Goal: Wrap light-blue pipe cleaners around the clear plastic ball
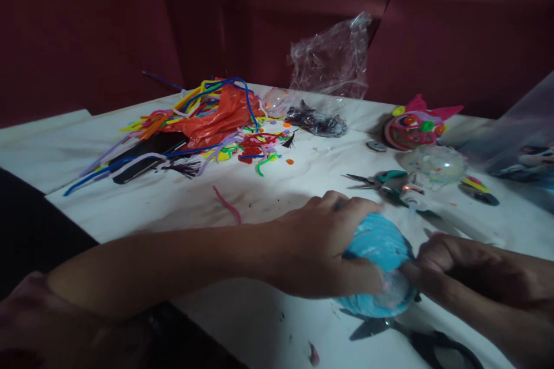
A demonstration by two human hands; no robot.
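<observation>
A ball wrapped in light blue fuzzy cord [377,236] sits low on the right of the table, with a bare greyish patch on its near side. My left hand [320,248] is closed over it from the left, thumb in front and fingers on top. On the ball's right side, my right hand [463,271] pinches thumb and finger together against the patch. Anything between those fingertips is too hidden to make out. Just under the ball lie scissors [437,347] with black handles. Beyond it, a glue gun [418,196] with a small orange light rests near green-handled pliers [381,180].
Colourful pipe cleaners [203,98] and an orange-red bag [225,115] are heaped at the back left. A clear plastic bag [329,63] stands behind. At the right are a decorated pink ball [411,130] and a clear ball [435,161]. One pink pipe cleaner [227,204] lies mid-table.
</observation>
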